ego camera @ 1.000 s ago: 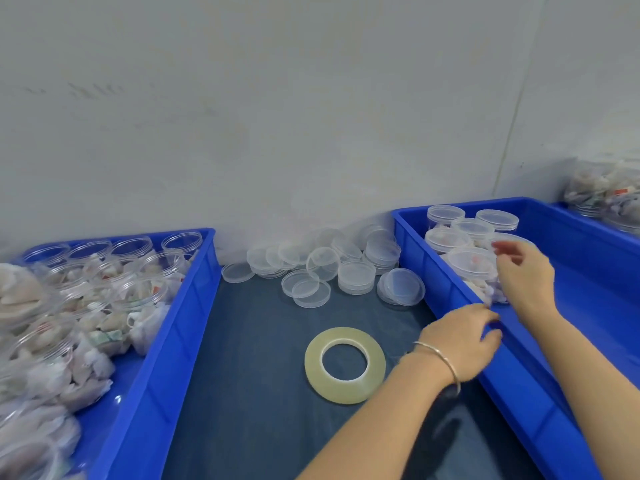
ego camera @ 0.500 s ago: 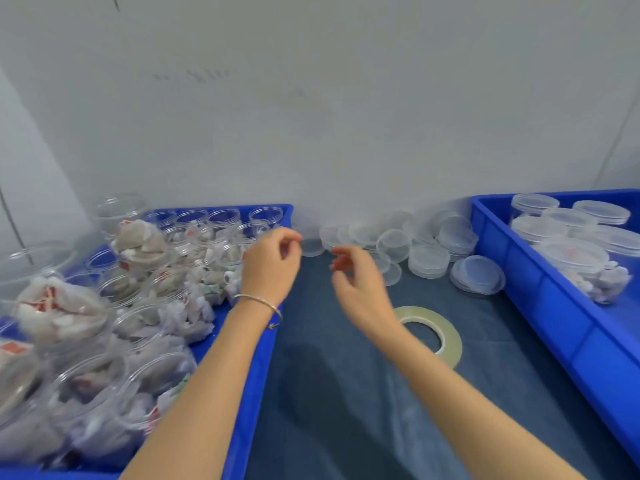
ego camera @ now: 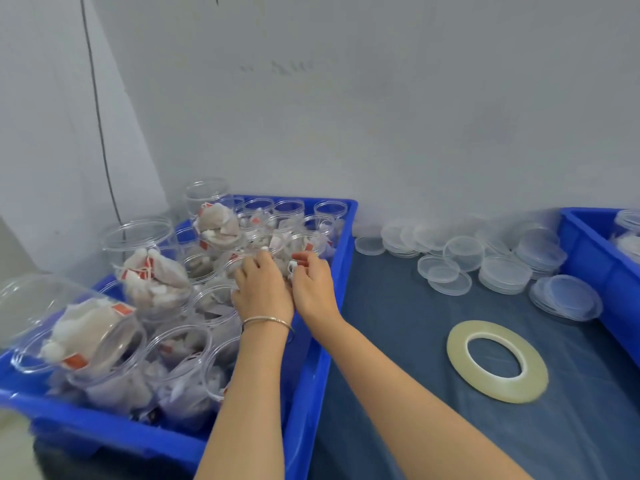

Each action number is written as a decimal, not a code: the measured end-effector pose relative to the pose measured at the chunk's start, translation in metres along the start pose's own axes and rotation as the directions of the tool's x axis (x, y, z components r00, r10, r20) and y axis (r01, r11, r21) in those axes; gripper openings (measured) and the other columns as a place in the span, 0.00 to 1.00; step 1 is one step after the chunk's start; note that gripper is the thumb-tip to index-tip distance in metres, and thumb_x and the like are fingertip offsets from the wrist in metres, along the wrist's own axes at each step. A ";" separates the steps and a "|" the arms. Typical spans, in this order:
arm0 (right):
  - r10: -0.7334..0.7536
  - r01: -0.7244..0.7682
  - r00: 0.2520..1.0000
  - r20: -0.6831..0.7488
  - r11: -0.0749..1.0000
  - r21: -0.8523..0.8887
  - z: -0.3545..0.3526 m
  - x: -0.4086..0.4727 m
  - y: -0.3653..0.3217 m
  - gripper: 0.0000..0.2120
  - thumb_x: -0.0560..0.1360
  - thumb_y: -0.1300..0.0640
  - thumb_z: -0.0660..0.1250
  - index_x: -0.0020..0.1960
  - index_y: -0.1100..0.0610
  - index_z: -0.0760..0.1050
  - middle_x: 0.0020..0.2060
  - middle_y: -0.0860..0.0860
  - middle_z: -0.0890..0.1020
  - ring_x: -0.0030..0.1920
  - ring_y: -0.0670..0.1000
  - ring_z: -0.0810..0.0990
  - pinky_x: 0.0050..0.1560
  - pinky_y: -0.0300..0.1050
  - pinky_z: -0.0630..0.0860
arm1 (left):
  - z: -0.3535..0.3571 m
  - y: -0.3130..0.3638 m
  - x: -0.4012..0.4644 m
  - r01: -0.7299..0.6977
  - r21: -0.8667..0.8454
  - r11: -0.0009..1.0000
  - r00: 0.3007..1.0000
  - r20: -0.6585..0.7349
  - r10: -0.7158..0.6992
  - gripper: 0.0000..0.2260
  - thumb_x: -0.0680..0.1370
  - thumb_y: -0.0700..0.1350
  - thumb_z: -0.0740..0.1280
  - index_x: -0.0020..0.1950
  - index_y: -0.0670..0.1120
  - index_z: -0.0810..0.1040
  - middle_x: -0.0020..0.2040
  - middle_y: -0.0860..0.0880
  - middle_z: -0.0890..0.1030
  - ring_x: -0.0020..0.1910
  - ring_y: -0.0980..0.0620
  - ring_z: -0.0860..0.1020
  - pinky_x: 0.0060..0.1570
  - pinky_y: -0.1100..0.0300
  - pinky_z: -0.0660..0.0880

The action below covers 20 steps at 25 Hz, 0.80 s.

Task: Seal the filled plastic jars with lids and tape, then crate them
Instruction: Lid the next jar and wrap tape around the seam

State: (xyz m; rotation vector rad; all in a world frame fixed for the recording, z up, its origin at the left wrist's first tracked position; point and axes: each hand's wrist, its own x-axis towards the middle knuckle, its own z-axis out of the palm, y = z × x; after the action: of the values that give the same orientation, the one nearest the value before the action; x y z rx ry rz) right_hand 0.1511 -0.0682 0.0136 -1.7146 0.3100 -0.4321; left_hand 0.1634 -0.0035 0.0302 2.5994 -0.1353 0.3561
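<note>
A pale wall backs a dark blue surface (ego camera: 398,341) carrying, left, a blue crate (ego camera: 332,271) of open filled jars (ego camera: 156,282), with a second crate (ego camera: 588,244) far right. Loose lids (ego camera: 505,273) lie far centre, the tape roll (ego camera: 497,361) nearer. Both hands reach into the left crate: left hand (ego camera: 261,289) and right hand (ego camera: 311,284) seem to curl fingers round one jar (ego camera: 277,251), so fetching looks under way; lidding comes next.
</note>
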 end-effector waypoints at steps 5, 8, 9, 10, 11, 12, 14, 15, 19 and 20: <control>-0.109 0.133 0.986 0.130 0.973 -0.188 -0.001 -0.004 0.001 0.21 0.76 0.70 0.54 0.66 0.59 0.71 0.66 0.54 0.67 0.47 0.42 0.67 0.38 0.15 0.61 | -0.008 -0.021 0.011 0.163 0.061 0.985 0.969 0.176 -0.171 0.25 0.78 0.44 0.66 0.72 0.44 0.60 0.72 0.41 0.60 0.71 0.39 0.62 0.64 0.40 0.63; -0.120 0.143 0.984 0.134 0.973 -0.180 -0.002 -0.007 -0.001 0.20 0.76 0.70 0.55 0.65 0.59 0.72 0.65 0.54 0.67 0.41 0.39 0.70 0.38 0.16 0.62 | -0.005 -0.029 0.015 0.129 0.064 0.990 0.952 0.270 -0.142 0.27 0.77 0.40 0.66 0.73 0.44 0.60 0.73 0.39 0.59 0.68 0.36 0.66 0.64 0.43 0.67; -0.128 0.151 0.983 0.131 0.972 -0.181 -0.002 -0.007 -0.001 0.19 0.76 0.70 0.56 0.64 0.59 0.72 0.64 0.54 0.68 0.39 0.39 0.70 0.37 0.16 0.63 | -0.005 -0.030 0.015 0.111 0.054 0.992 0.963 0.241 -0.121 0.25 0.76 0.38 0.67 0.72 0.44 0.62 0.71 0.39 0.61 0.66 0.35 0.68 0.62 0.43 0.69; -0.128 0.152 0.983 0.132 0.971 -0.187 -0.002 -0.008 -0.002 0.19 0.76 0.70 0.56 0.63 0.59 0.72 0.64 0.54 0.68 0.39 0.39 0.70 0.37 0.17 0.63 | -0.007 -0.029 0.014 0.099 0.052 0.994 0.975 0.196 -0.107 0.23 0.76 0.36 0.66 0.70 0.44 0.65 0.70 0.39 0.63 0.64 0.35 0.70 0.59 0.44 0.70; -0.128 0.152 0.983 0.135 0.970 -0.187 -0.002 -0.007 0.000 0.18 0.76 0.69 0.56 0.63 0.59 0.73 0.64 0.54 0.69 0.38 0.39 0.70 0.36 0.17 0.64 | -0.009 -0.028 0.012 0.096 0.056 0.994 0.983 0.150 -0.103 0.21 0.76 0.36 0.65 0.68 0.45 0.67 0.68 0.39 0.65 0.62 0.35 0.72 0.56 0.45 0.70; -0.120 0.145 0.983 0.141 0.971 -0.188 -0.004 -0.008 0.000 0.18 0.76 0.69 0.57 0.64 0.59 0.72 0.64 0.54 0.69 0.39 0.39 0.70 0.37 0.18 0.65 | -0.012 -0.027 0.010 0.094 0.055 0.994 0.988 0.115 -0.100 0.20 0.77 0.36 0.64 0.67 0.47 0.68 0.67 0.40 0.66 0.60 0.35 0.73 0.54 0.46 0.70; -0.126 0.156 0.979 0.159 0.970 -0.189 -0.006 -0.009 0.000 0.19 0.75 0.68 0.59 0.66 0.59 0.71 0.65 0.54 0.69 0.43 0.40 0.71 0.40 0.17 0.65 | -0.016 -0.026 0.006 0.066 0.033 0.997 0.995 0.068 -0.068 0.19 0.76 0.37 0.65 0.66 0.48 0.71 0.67 0.42 0.69 0.59 0.37 0.74 0.50 0.49 0.70; -0.139 0.172 0.974 0.179 0.967 -0.188 -0.006 -0.008 0.001 0.21 0.75 0.67 0.61 0.68 0.59 0.68 0.66 0.54 0.69 0.47 0.41 0.71 0.44 0.17 0.65 | -0.018 -0.024 0.003 0.035 0.012 0.999 0.999 0.040 -0.036 0.19 0.75 0.36 0.66 0.64 0.49 0.72 0.66 0.43 0.70 0.59 0.38 0.74 0.48 0.50 0.69; -0.173 0.180 0.912 0.373 0.984 0.015 -0.011 -0.018 -0.010 0.23 0.75 0.63 0.64 0.67 0.65 0.63 0.57 0.55 0.73 0.53 0.45 0.73 0.59 0.42 0.73 | -0.026 0.011 -0.008 -0.155 -0.066 0.986 0.968 -0.209 0.138 0.15 0.74 0.35 0.65 0.56 0.50 0.76 0.59 0.48 0.74 0.47 0.44 0.77 0.40 0.56 0.66; -0.179 0.181 0.899 0.400 0.983 0.033 -0.016 -0.020 -0.010 0.14 0.75 0.64 0.63 0.59 0.66 0.66 0.49 0.54 0.73 0.47 0.40 0.73 0.52 0.37 0.73 | -0.026 0.023 -0.013 -0.221 -0.049 0.974 0.940 -0.275 0.200 0.13 0.74 0.35 0.64 0.54 0.51 0.76 0.57 0.50 0.75 0.40 0.46 0.75 0.37 0.57 0.64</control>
State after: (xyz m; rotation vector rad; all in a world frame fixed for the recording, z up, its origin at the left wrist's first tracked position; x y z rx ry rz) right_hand 0.1257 -0.0717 0.0233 -1.7971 -0.1495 -0.2019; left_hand 0.1409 -0.0096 0.0595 2.4352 -0.3272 0.7606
